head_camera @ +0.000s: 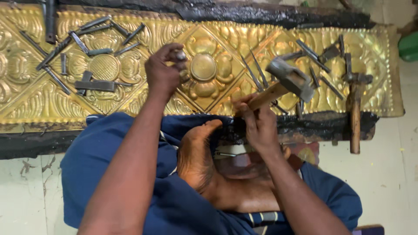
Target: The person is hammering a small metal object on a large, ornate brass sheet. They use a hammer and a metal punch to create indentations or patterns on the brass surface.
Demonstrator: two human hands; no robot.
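Left hand (163,72) pinched on punch (180,55), tip against brass panel (217,48) at nine o'clock of centre boss (203,67). Right hand (257,124) clenched on hammer (285,82), raised at three o'clock. Risk, likely: glancing blow, slipped punch, gouged relief or struck fingers.

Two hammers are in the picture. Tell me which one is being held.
The one with its wooden handle in the right hand, hammer head raised over the brass panel. The other hammer lies untouched at the right.
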